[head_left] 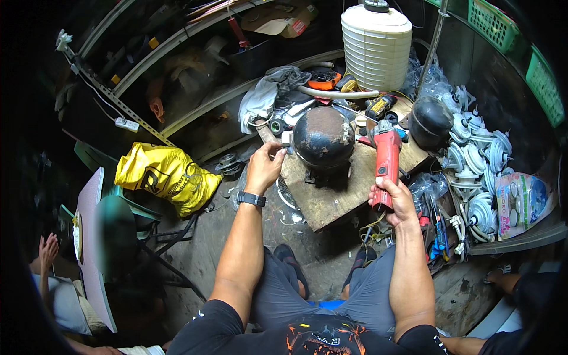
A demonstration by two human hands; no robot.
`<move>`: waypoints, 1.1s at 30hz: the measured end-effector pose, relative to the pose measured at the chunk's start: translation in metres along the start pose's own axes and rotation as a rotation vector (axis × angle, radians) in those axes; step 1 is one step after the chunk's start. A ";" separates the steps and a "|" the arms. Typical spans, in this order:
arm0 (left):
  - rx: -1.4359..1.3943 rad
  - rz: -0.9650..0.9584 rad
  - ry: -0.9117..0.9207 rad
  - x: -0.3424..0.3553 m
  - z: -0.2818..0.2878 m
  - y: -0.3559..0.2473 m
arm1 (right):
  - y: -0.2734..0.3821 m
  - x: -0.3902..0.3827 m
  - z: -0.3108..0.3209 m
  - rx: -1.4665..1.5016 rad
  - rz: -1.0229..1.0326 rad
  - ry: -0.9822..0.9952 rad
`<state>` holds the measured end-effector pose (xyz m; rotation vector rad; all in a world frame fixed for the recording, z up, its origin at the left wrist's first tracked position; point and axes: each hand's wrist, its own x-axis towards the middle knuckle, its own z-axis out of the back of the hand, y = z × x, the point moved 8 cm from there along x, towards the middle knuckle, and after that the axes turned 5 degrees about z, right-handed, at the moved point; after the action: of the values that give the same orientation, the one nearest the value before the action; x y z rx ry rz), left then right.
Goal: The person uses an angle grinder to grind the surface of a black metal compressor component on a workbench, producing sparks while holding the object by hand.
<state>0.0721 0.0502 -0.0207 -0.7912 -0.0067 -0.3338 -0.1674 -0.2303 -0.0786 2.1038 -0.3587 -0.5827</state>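
Observation:
A black, rust-marked domed metal compressor (323, 139) sits on a worn wooden board (319, 207) in front of me. My right hand (397, 202) is wrapped around the rear body of a red angle grinder (387, 155), whose metal head points away from me, to the right of the compressor. At the compressor's left side is my left hand (265, 168), its thumb and fingers drawn together close to a small pale fitting (287, 139). Whatever those fingers hold, if anything, is hidden. A second black metal dome (431, 121) stands farther right.
Pale plastic round parts (482, 154) are heaped at the right, beside a printed bag (522, 204). Behind the board stand a white ribbed tank (376, 50) and a yellow-black power tool (380, 106). A yellow sack (168, 177) lies left. Other people sit at both lower sides.

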 end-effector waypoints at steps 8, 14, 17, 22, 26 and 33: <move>0.179 0.036 0.278 -0.008 -0.014 0.008 | -0.008 0.002 0.001 0.031 -0.059 -0.008; 0.293 -0.091 0.530 -0.033 -0.041 0.001 | -0.008 0.007 0.014 -0.010 -0.026 -0.022; 0.364 -0.308 0.766 -0.076 -0.085 -0.023 | -0.007 0.006 0.020 -0.021 -0.051 -0.047; 0.355 -0.543 1.006 -0.167 -0.155 -0.070 | -0.008 0.009 0.025 -0.034 -0.047 -0.052; 0.398 -0.629 1.054 -0.197 -0.170 -0.086 | -0.010 0.010 0.026 -0.004 -0.069 -0.054; 0.347 -0.556 0.969 -0.179 -0.154 -0.079 | -0.016 0.005 0.012 0.013 -0.079 -0.068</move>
<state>-0.1389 -0.0572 -0.0977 -0.2074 0.6183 -1.1853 -0.1687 -0.2321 -0.0989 2.1223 -0.3190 -0.7011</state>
